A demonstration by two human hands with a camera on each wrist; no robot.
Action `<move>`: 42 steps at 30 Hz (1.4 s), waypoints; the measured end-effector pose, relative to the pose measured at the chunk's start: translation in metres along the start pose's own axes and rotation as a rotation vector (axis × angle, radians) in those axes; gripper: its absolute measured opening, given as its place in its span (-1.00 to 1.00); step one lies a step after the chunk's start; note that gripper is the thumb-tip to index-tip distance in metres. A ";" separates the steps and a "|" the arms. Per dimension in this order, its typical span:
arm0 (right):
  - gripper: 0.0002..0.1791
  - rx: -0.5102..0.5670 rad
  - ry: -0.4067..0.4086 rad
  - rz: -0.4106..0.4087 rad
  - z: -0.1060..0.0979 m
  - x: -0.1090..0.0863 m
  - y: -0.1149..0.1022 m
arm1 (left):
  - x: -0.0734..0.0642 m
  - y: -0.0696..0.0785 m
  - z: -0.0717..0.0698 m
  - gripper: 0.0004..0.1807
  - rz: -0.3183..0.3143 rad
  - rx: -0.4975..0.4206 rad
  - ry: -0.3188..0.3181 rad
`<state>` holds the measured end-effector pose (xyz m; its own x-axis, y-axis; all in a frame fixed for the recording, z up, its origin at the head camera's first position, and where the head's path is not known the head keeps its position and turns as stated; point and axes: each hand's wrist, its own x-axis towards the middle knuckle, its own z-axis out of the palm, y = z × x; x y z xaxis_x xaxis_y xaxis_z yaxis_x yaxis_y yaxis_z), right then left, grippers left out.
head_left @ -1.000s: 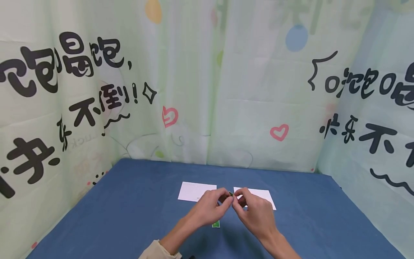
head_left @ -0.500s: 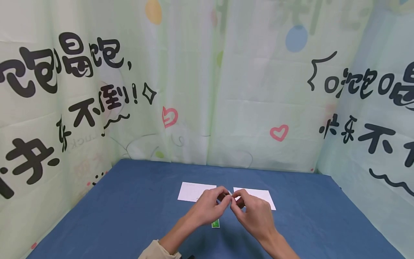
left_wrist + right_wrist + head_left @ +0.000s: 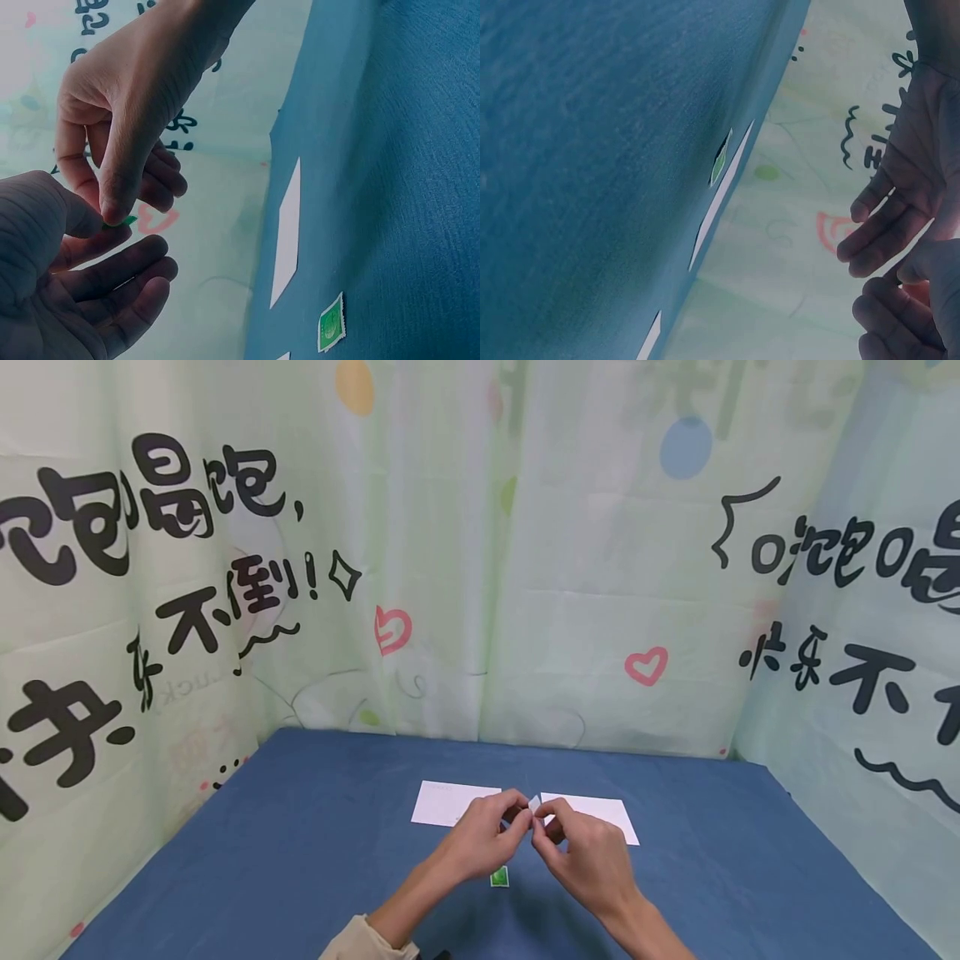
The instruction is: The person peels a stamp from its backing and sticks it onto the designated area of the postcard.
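Note:
My left hand [image 3: 480,837] and right hand [image 3: 594,850] meet above the table, thumb and forefinger of each pinching a small stamp [image 3: 535,803]. In the head view its pale side shows between the fingertips, while the left wrist view catches a green bit of the stamp [image 3: 130,221]. Most of it is hidden by the fingers. A second green postage stamp [image 3: 499,877] with a white toothed edge lies on the blue cloth below the left hand. Behind the hands lie two white envelope-like papers, a left one [image 3: 442,802] and a right one [image 3: 611,814], both partly covered by the hands.
A blue cloth [image 3: 315,852] covers the table. Pale green curtains [image 3: 555,677] printed with dark lettering and hearts close off the back and both sides.
The stamp between my fingertips has turned from its dark green side to its pale side, and more of it shows. Both hands stay almost in place.

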<state>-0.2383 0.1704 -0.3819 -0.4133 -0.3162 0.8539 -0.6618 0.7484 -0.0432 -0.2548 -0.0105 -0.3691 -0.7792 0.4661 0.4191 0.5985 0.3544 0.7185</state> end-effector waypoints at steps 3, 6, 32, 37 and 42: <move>-0.75 0.000 0.001 -0.007 0.000 0.000 0.000 | 0.000 0.000 0.000 -0.81 -0.002 0.013 0.007; -0.75 0.000 0.002 -0.012 0.000 0.000 0.000 | 0.000 0.000 0.000 -0.81 -0.011 0.023 0.006; -0.75 -0.008 -0.017 0.005 0.001 -0.001 0.002 | 0.000 -0.001 -0.001 -0.84 -0.015 0.039 -0.001; -0.75 -0.005 -0.030 0.012 0.001 -0.002 0.002 | 0.000 -0.001 -0.001 -0.83 -0.013 0.046 -0.004; -0.76 -0.001 -0.031 0.007 0.002 -0.001 0.002 | 0.001 -0.002 -0.001 -0.84 -0.008 0.049 -0.006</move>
<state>-0.2398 0.1710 -0.3838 -0.4371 -0.3285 0.8373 -0.6580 0.7514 -0.0487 -0.2565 -0.0119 -0.3694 -0.7830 0.4679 0.4099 0.6007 0.3975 0.6937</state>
